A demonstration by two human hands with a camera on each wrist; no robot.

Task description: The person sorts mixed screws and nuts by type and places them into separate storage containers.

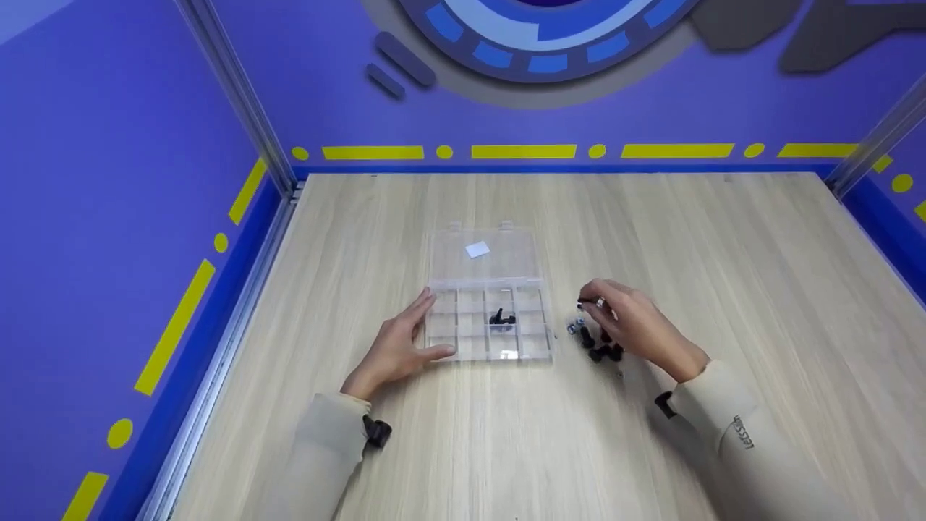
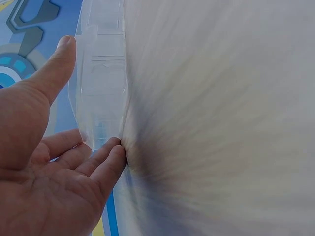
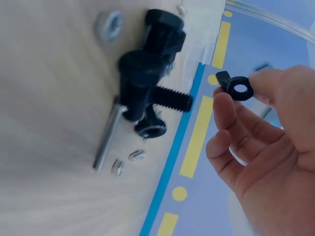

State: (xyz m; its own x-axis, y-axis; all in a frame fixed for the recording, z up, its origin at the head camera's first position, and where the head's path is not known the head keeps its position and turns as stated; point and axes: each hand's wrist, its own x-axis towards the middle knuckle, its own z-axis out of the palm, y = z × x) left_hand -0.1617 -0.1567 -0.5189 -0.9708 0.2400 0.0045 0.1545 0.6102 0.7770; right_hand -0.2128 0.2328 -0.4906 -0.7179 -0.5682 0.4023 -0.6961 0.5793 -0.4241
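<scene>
A clear plastic compartment box (image 1: 532, 356) lies on the table with its lid (image 1: 506, 257) laid back. Small black parts (image 1: 501, 319), apparently wing nuts, sit in one of its middle compartments. My left hand (image 1: 394, 347) rests at the box's left side, fingertips touching the edge and thumb near the front corner. Over the loose hardware to the right of the box, my right hand (image 1: 640, 325) pinches a black wing nut (image 3: 239, 88) between thumb and fingers. Below it lie black bolts (image 3: 165, 29) in a small heap.
Around the heap are a silver nut (image 3: 109, 25), a thin silver pin or screw (image 3: 109, 137) and other small metal pieces. A white paper piece (image 1: 477, 250) shows at the lid. Blue panels (image 1: 506, 123) stand behind and beside the wooden table (image 1: 347, 239).
</scene>
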